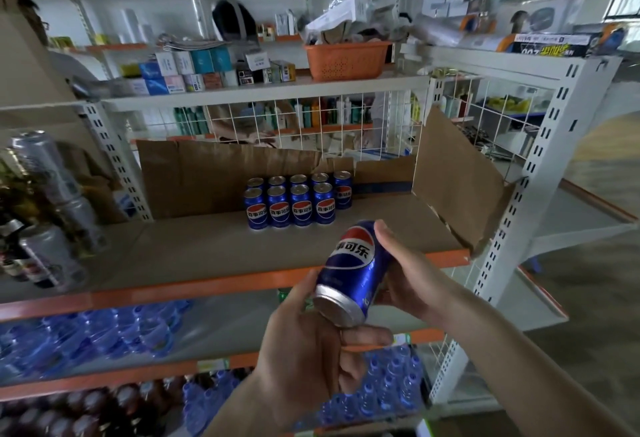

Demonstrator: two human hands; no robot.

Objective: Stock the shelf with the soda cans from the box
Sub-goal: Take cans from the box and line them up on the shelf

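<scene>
I hold a blue soda can with both hands in front of the middle shelf, tilted so its silver bottom faces me. My left hand grips the can's lower end from below, thumb on its left side. My right hand wraps its right side, thumb near the top. On the cardboard-lined shelf, two rows of matching blue cans stand upright toward the back, labels forward. The held can is nearer to me than those rows and a little to their right.
Cardboard flaps stand along the shelf's back and right side in front of a wire mesh. Silver cans sit at far left. Packs of water bottles fill the lower shelves. An orange basket sits on the shelf above.
</scene>
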